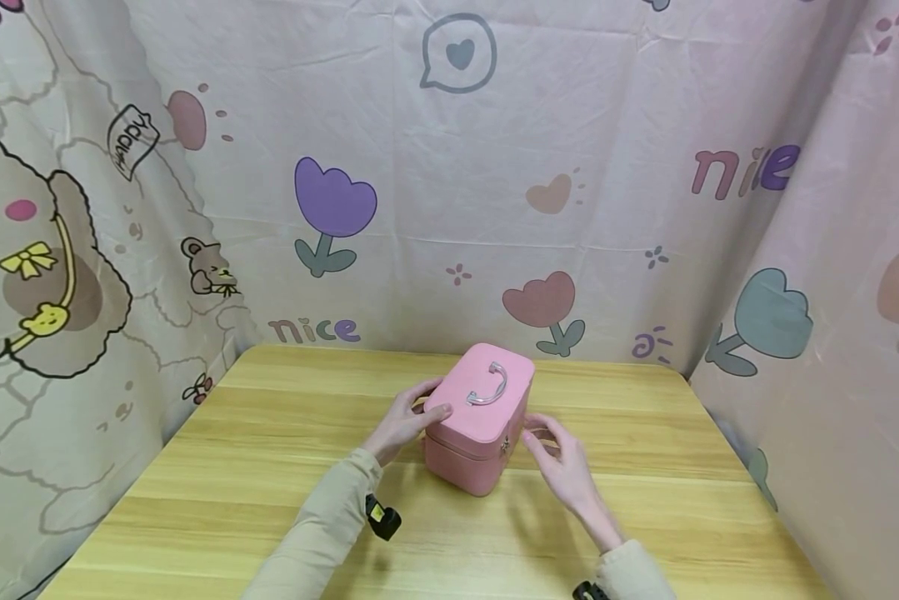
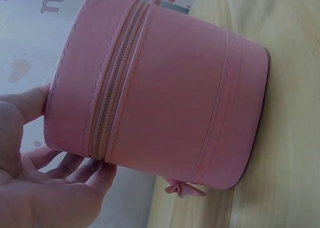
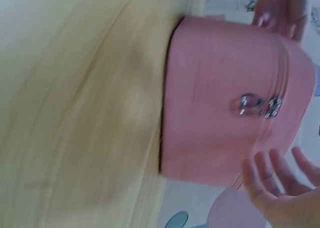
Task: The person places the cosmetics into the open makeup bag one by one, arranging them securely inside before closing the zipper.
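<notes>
A pink cosmetic case (image 1: 460, 465) with a zipper (image 2: 119, 78) round its lid stands upright on the wooden table, turned at an angle. On top is a silver carry handle (image 1: 503, 388), and a shiny metal clasp (image 3: 260, 105) sits on its right side. My left hand (image 1: 404, 423) holds the case at the left, thumb over the lid's edge and fingers against the side by the zipper. Close by the right side, my right hand (image 1: 565, 468) has its fingers loosely bent with nothing in them. A small pink bow (image 2: 182, 189) sticks out low on the case.
The wooden table (image 1: 307, 387) reaches back to a printed curtain (image 1: 419, 167), which also hangs along the left and right sides. A black wrist camera (image 1: 383, 518) is strapped at the left sleeve, another (image 1: 588, 591) at the right.
</notes>
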Demonstrator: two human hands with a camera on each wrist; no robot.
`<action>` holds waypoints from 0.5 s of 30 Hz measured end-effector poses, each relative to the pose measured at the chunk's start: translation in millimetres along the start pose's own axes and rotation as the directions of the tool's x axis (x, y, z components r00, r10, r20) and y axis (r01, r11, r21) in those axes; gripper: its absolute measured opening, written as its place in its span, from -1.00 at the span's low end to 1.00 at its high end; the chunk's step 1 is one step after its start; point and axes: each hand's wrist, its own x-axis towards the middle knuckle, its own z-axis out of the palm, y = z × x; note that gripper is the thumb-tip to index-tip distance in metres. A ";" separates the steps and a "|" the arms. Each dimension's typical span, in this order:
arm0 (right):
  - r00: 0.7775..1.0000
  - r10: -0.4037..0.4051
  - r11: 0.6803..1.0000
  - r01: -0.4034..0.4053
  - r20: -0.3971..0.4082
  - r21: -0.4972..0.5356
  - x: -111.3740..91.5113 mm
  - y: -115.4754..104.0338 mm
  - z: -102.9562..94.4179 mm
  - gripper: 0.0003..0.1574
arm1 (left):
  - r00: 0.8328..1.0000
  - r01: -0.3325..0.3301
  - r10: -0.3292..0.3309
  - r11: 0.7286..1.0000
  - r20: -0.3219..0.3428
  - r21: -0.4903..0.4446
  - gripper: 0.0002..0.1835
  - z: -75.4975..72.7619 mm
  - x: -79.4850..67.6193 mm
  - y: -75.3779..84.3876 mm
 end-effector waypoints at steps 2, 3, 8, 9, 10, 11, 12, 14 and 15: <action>1.000 0.027 0.999 -0.027 0.015 0.025 -0.1 -4.7 3.8 -0.53 | 1.000 -0.018 0.018 1.000 -0.002 -0.001 -0.31 0.1 -1.0 0.0; 0.999 0.040 0.999 -0.041 0.025 0.034 -0.1 -7.0 5.6 -0.48 | 0.999 -0.032 0.032 0.999 -0.004 0.002 -0.30 0.3 -1.3 0.0; 0.992 0.104 0.993 -0.108 0.073 0.053 -2.4 -16.6 12.7 -0.28 | 0.997 -0.074 0.074 0.997 -0.009 0.020 -0.29 1.2 -1.4 0.1; 0.991 0.112 0.992 -0.116 0.079 0.053 -3.0 -17.9 13.5 -0.26 | 0.998 -0.066 0.066 0.998 -0.011 0.018 -0.30 1.4 -1.2 0.3; 0.990 0.118 0.991 -0.122 0.083 0.053 -3.5 -19.1 14.2 -0.25 | 0.998 -0.054 0.054 0.998 -0.010 0.017 -0.31 1.5 -1.1 0.1; 0.989 0.124 0.990 -0.128 0.085 0.052 -4.0 -20.1 14.8 -0.24 | 0.999 -0.036 0.036 0.999 -0.015 0.005 -0.32 2.0 -1.1 0.2; 0.988 0.127 0.990 -0.132 0.086 0.052 -4.3 -20.9 15.3 -0.23 | 1.000 -0.024 0.024 1.000 -0.017 0.007 -0.32 2.2 -0.9 0.0; 0.987 0.135 0.989 -0.140 0.093 0.053 -5.0 -22.4 15.9 -0.21 | 1.000 0.003 -0.002 1.000 -0.027 0.007 -0.34 2.7 -0.3 0.3; 0.986 0.139 0.988 -0.144 0.096 0.053 -5.4 -22.8 16.2 -0.20 | 0.999 0.009 -0.009 1.000 -0.032 0.008 -0.34 3.0 -0.2 0.2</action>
